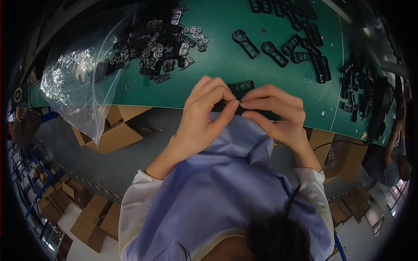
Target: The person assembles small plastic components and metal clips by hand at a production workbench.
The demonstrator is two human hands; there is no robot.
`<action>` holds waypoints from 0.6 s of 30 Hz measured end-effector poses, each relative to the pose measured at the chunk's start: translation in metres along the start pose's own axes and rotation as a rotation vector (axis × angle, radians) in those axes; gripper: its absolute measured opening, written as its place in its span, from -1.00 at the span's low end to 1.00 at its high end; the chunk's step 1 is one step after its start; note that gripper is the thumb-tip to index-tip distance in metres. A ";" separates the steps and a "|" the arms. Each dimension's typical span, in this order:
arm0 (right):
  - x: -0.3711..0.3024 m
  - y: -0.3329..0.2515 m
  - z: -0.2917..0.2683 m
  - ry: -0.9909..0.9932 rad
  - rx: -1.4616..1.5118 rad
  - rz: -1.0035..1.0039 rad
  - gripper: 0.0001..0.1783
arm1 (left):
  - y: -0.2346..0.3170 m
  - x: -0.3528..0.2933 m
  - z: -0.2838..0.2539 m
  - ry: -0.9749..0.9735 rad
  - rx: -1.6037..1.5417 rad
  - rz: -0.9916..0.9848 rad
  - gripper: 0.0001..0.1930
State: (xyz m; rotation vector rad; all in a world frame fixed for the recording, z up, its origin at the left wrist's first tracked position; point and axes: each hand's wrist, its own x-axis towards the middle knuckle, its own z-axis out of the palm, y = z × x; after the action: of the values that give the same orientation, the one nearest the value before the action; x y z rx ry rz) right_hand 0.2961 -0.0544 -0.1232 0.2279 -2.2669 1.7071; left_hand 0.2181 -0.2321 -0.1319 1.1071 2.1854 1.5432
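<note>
My left hand (pixel 203 109) and my right hand (pixel 281 112) meet at the near edge of the green table, fingertips almost touching. Both are closed in a pinch; whatever lies between the fingertips is small, dark and mostly hidden. Just beyond them, a black plastic frame (pixel 242 88) with round openings shows partly behind the fingers; whether a finger touches it I cannot tell. Farther off lie two long black plastic frames, one on the left (pixel 245 44) and another on the right (pixel 274 54).
A heap of small black and grey parts (pixel 159 45) lies at the table's left, beside a clear plastic bag (pixel 80 78) hanging over the edge. More black frames (pixel 305 54) and a dark pile (pixel 355 87) lie to the right. Cardboard boxes (pixel 115 132) stand below the table.
</note>
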 end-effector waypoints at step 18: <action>0.014 0.011 -0.003 -0.125 -0.463 -0.087 -0.82 | -0.024 0.003 -0.005 0.019 0.356 0.297 -0.70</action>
State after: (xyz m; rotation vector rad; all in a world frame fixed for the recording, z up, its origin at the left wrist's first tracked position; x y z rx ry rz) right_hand 0.2797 -0.0479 -0.1280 0.3288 -2.6215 1.1105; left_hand 0.2022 -0.2374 -0.1506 1.5917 2.4623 1.2967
